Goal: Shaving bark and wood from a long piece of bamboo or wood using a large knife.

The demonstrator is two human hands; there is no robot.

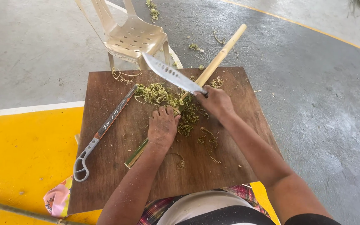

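A long bamboo stick (219, 57) lies diagonally across a brown wooden board (105, 166), its far end pale and its near end green. My left hand (162, 126) presses down on the stick's middle. My right hand (214, 102) grips the handle of a broad knife (171, 75) whose blade points up and left over the stick. Green and pale shavings (163, 96) are piled around both hands.
A sheathed saw with a grey loop handle (101, 132) lies on the board's left side. A beige plastic chair (130, 35) stands beyond the board. Another bamboo pole (17, 211) and a pink cloth (57, 200) lie on the yellow floor at bottom left.
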